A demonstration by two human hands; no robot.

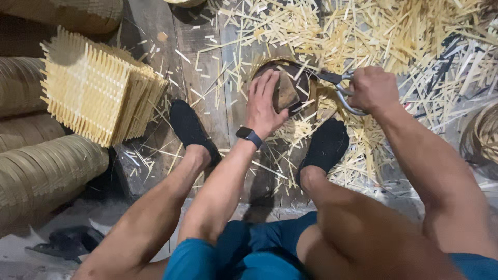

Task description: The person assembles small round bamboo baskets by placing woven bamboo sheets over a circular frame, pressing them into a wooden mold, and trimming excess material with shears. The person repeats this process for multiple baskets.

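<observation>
Rolls of woven cane [44,171] fill the left edge, cut off by the frame, so their full length cannot be seen. Just right of them a stack of square slatted mats [98,88] sits tilted on the plank floor [155,31], its far corner in shadow. A dark sandal [70,241] lies at the lower left, partly hidden behind the person's left leg. Both feet wear black shoes, the left one [191,129] on bare planks, the right one [326,146] among the offcuts.

Between the feet, the left hand [263,103], with a dark watch [249,135] on its wrist, lies flat with fingers spread on a round woven piece [282,85], pressing a small brown block [286,92] against it. Much of the round piece is covered by that hand and by shadow, so its weave is hard to make out. Just to the right, touching the round piece's rim, dark shears [337,85] reach in; the right hand [372,88] is clenched around their looped metal handles, hiding most of them. Pale cane trimmings [394,36] litter the floor beyond, and a coiled hoop [485,135] is cut off at the right edge.
</observation>
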